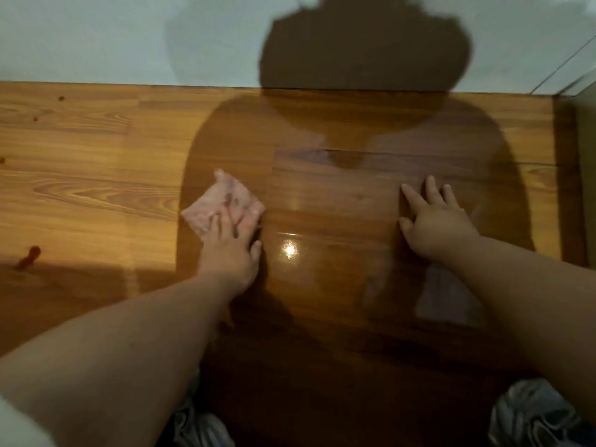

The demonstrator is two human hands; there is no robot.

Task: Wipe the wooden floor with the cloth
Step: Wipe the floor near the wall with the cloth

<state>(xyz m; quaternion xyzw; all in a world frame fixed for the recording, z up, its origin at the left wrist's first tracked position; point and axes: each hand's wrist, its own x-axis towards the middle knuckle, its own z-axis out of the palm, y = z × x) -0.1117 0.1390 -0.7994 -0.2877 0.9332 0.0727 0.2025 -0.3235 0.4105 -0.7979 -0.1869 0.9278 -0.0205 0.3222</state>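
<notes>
A folded pinkish cloth (222,201) with a dark smear lies flat on the glossy wooden floor (96,175), left of centre. My left hand (233,245) presses down on the cloth's near edge, fingers spread over it. My right hand (433,221) rests flat on the bare boards to the right, fingers apart and holding nothing. A bright light glint shows on the floor between the two hands.
A pale wall (129,37) meets the floor along the far edge, with my shadow cast on it. Dark reddish spots (30,254) mark the boards at the left. Grey fabric on my knees (532,414) shows at the bottom. A pale vertical surface (587,175) stands at the right edge.
</notes>
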